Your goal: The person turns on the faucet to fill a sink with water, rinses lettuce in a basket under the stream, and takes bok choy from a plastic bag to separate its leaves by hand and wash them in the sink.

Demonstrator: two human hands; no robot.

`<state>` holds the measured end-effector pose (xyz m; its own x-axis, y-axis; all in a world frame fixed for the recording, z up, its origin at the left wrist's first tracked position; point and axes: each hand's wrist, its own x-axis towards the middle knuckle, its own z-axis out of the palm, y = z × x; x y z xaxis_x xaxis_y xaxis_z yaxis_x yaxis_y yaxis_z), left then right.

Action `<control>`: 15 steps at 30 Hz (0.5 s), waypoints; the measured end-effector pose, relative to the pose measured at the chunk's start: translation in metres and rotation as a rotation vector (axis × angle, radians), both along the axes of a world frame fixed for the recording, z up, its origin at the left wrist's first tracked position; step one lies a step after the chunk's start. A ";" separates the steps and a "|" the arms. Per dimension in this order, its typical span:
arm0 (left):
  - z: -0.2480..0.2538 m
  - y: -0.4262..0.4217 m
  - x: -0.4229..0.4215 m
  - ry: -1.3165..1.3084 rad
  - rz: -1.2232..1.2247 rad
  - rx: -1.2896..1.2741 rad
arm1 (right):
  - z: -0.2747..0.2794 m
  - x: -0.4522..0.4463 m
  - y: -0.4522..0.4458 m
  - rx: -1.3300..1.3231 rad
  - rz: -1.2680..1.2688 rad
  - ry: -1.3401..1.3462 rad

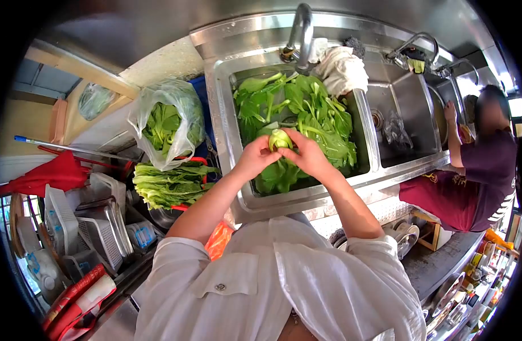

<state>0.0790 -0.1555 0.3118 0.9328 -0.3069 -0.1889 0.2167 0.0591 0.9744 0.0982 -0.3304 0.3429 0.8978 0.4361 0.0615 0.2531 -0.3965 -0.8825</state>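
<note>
Over the left basin of the steel sink [220, 122], my left hand [255, 157] and my right hand [308, 154] are together on one head of bok choy [280, 138]. Fingers of both hands are closed around its pale green base, which points up toward me. Its leaves hang down toward the basin, partly hidden by my hands. Many loose leafy greens [315, 111] lie in the water below and around my hands, spread across the basin.
A tap [302, 34] rises behind the basin, near a white cloth [341, 69]. To the left are a plastic bag of greens [165, 122] and a pile of long leafy stalks [167, 184]. A co-worker [462, 165] stands at the right-hand basins.
</note>
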 end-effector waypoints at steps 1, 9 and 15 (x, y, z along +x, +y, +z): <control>0.000 -0.002 0.001 0.008 -0.002 0.010 | -0.005 0.001 -0.006 -0.071 0.015 -0.062; 0.005 -0.057 0.007 -0.153 0.147 0.648 | -0.006 0.014 -0.025 -0.416 0.111 -0.161; 0.009 -0.054 0.013 -0.209 0.029 0.887 | -0.022 0.037 -0.038 -0.385 0.177 -0.062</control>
